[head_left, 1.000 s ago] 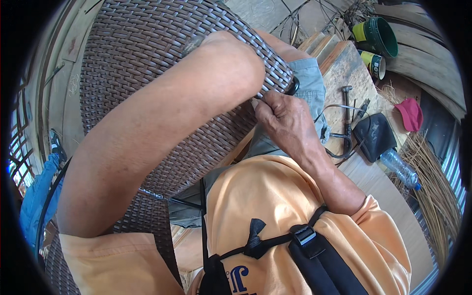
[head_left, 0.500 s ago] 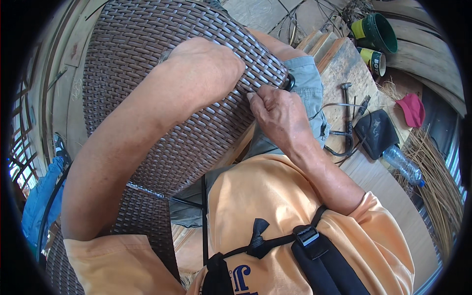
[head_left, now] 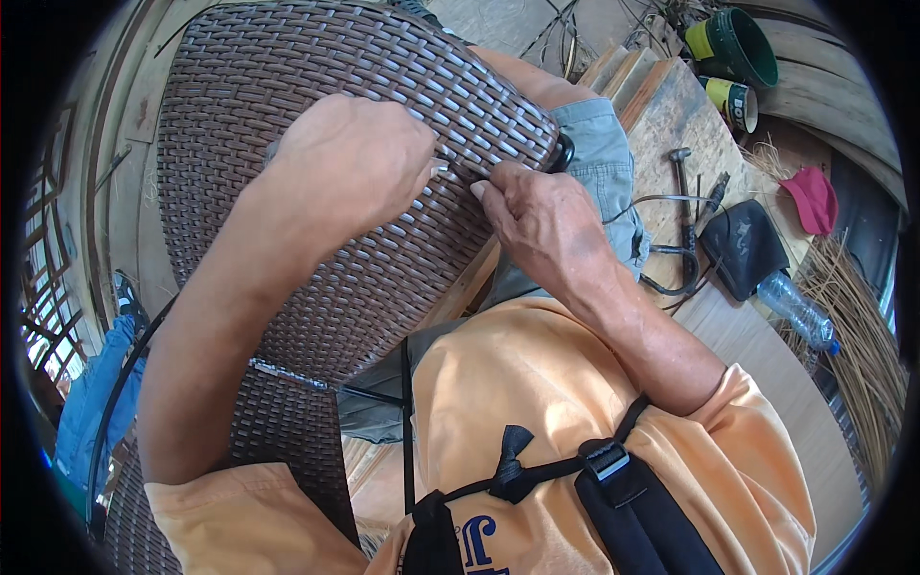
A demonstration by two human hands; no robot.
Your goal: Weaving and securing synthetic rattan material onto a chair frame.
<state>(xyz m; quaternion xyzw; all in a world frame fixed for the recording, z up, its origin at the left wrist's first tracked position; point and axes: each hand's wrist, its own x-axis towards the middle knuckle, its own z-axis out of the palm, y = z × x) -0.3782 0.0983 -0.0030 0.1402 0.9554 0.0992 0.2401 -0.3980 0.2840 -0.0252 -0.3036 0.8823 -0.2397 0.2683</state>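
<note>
A brown woven wicker panel [head_left: 278, 105] of flat synthetic strands lies tilted across my lap. Above its middle, my left hand [head_left: 359, 163] is a fist, back upward, around a tool with a small metal tip [head_left: 441, 167]; a grey end shows past the other side, and most of the tool is hidden. At the panel's right edge, my right hand [head_left: 544, 206] has curled fingers with the thumb laid on the weave. What its fingers pinch is hidden. Close to it is a black curved piece [head_left: 563, 153] at the panel's corner.
On a wooden board to the right lie a hammer [head_left: 681, 182], a dark pouch [head_left: 746, 249], a plastic bottle [head_left: 797, 309] and a red cap [head_left: 811, 199]. Dark green bucket [head_left: 738, 48] and a smaller container [head_left: 733, 103] stand beyond. Another wicker section [head_left: 283, 431] hangs below; a blue-clothed leg [head_left: 96, 393] shows left.
My left hand has drawn left and slightly down, away from my right hand, and the metal tip now shows. My right hand stays at the panel's edge, barely shifted.
</note>
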